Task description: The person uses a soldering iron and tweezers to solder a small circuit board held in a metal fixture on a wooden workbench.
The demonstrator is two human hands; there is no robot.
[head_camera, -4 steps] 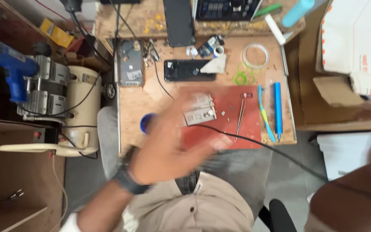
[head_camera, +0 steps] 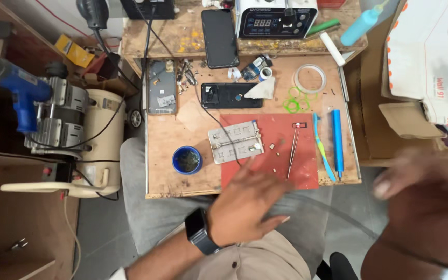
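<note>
We noted left hand [head_camera: 247, 205] spread wide, empty, at red mat [head_camera: 307, 173] edge near tweezers [head_camera: 292, 153]; right hand [head_camera: 426, 207] blurred, grip undeterminable; pickup pending.

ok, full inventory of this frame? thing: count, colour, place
wooden bench: 1, tan, centre
red mat: 1, red, bench front right
metal fixture plate: 1, silver, mat's left edge
tweezers: 1, metal, on mat
blue cup: 1, blue, left of mat
blue tools: 2, blue, right of mat
green rings: several, green, above mat
tape roll: 1, clear, bench right rear
phones: 3, dark, bench rear and middle
control unit: 1, white and black, rear shelf
squeeze bottle: 1, light blue, rear right
compressor: 1, cream, left of bench
left hand: watch on wrist, empty, at mat's front edge
right hand: blurred, off bench right
</note>
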